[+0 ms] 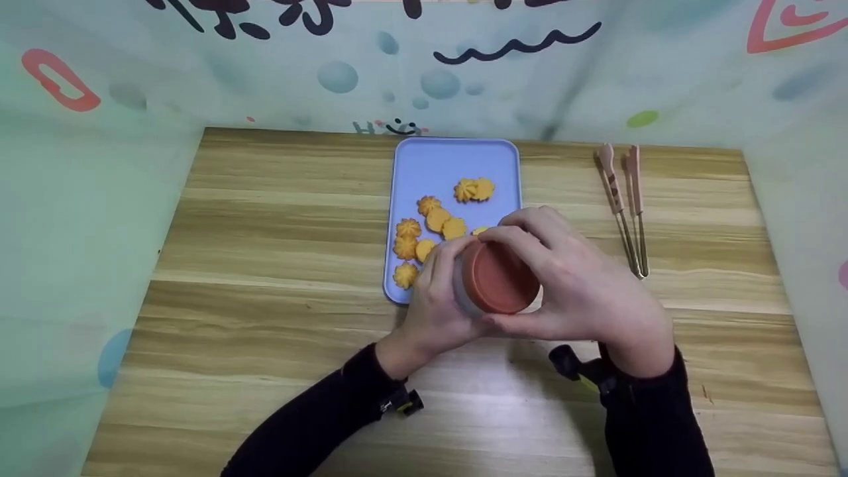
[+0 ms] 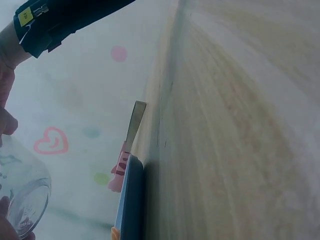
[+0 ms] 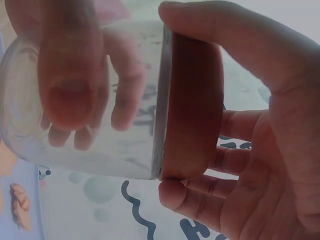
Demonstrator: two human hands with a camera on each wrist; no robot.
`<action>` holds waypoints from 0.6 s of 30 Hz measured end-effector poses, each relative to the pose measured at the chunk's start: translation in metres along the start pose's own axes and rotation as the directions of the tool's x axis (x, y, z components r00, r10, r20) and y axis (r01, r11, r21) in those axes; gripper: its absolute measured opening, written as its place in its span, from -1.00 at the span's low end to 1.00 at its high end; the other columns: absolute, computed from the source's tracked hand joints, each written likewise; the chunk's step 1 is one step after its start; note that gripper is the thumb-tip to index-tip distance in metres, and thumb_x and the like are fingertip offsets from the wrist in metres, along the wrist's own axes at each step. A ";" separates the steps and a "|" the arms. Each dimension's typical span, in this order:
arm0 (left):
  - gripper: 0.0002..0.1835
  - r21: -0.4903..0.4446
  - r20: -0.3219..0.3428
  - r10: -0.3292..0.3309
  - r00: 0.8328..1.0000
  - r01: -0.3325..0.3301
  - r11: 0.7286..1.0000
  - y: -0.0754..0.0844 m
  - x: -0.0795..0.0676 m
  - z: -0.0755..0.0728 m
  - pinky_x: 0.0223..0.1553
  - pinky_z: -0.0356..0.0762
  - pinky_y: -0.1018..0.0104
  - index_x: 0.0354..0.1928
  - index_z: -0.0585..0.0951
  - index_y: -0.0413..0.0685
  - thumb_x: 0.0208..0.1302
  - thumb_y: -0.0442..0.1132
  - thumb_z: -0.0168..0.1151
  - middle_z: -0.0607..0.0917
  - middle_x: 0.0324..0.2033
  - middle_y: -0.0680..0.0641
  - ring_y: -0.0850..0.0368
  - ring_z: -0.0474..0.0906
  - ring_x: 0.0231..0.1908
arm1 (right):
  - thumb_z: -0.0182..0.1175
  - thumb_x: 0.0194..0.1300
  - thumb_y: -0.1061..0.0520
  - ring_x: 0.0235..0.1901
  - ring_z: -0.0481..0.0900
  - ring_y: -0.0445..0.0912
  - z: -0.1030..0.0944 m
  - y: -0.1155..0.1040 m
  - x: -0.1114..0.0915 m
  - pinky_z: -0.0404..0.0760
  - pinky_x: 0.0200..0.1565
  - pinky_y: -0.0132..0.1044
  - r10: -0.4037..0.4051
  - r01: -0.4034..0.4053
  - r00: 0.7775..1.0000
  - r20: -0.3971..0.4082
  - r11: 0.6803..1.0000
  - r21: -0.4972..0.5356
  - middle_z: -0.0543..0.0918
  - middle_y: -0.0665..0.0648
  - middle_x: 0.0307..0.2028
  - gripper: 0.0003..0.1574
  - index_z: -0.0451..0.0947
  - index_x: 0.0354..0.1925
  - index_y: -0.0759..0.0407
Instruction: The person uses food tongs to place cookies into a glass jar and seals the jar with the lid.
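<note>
Inside the curled left grip [image 1: 434, 305], the clear jar [image 3: 112, 157] seems stiff, slippery, best held mid-body; the right grip [image 1: 582, 286] pinches the reddish-brown lid [image 1: 503, 278].

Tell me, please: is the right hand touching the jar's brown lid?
Touching. The right wrist view shows the right hand gripping the brown lid at opposite edges.

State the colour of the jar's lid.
The lid is plain reddish brown, best seen in the head view.
</note>
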State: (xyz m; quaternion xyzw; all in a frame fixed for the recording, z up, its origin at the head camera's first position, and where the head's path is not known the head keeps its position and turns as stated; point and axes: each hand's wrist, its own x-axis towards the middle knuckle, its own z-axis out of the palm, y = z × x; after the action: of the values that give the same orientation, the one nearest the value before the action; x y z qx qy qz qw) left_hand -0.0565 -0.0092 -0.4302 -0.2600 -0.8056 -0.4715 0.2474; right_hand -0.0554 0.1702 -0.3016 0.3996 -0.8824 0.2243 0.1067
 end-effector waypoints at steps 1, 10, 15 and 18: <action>-0.03 0.002 -0.003 0.007 1.000 -0.007 1.000 0.000 0.000 -0.001 0.21 0.44 0.38 0.22 0.33 -0.10 -0.22 0.24 0.46 0.50 0.10 -0.04 0.18 0.43 0.13 | 0.45 -0.20 -0.30 0.08 0.39 -0.12 0.000 0.000 0.000 0.48 0.09 -0.29 -0.004 0.004 1.000 0.000 1.000 -0.002 0.45 0.09 0.05 -0.02 0.43 0.16 0.06; 0.05 -0.001 -0.016 0.116 0.993 -0.116 0.993 -0.001 0.007 -0.008 0.26 0.39 0.30 0.22 0.35 -0.17 -0.31 0.29 0.49 0.52 0.12 -0.06 0.12 0.42 0.18 | 0.47 -0.20 -0.26 0.04 0.38 -0.07 0.001 0.000 0.001 0.42 0.08 -0.31 -0.080 0.080 0.996 -0.025 0.997 0.005 0.46 0.10 0.04 0.01 0.41 0.17 0.15; 0.04 -0.014 0.013 0.130 0.991 -0.130 0.991 -0.003 0.007 -0.008 0.24 0.42 0.33 0.21 0.37 -0.16 -0.32 0.29 0.48 0.53 0.10 -0.06 0.13 0.44 0.16 | 0.50 -0.22 -0.21 0.05 0.39 -0.07 -0.001 0.000 0.002 0.37 0.10 -0.29 -0.121 0.123 0.992 -0.032 0.991 0.062 0.50 0.09 0.03 -0.01 0.43 0.14 0.20; 0.05 -0.043 0.043 0.132 0.990 -0.131 0.991 -0.004 0.007 -0.010 0.23 0.43 0.35 0.21 0.38 -0.15 -0.35 0.30 0.49 0.54 0.09 -0.05 0.15 0.45 0.14 | 0.52 -0.24 -0.14 0.05 0.38 -0.07 -0.003 -0.001 0.002 0.35 0.12 -0.30 -0.141 0.143 0.990 -0.027 0.984 0.103 0.51 0.06 0.03 -0.02 0.44 0.14 0.19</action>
State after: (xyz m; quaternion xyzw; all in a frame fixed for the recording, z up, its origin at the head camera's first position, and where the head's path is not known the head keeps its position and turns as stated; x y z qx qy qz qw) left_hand -0.0623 -0.0180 -0.4242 -0.3281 -0.7825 -0.4640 0.2544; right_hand -0.0560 0.1693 -0.2977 0.4642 -0.8376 0.2661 0.1098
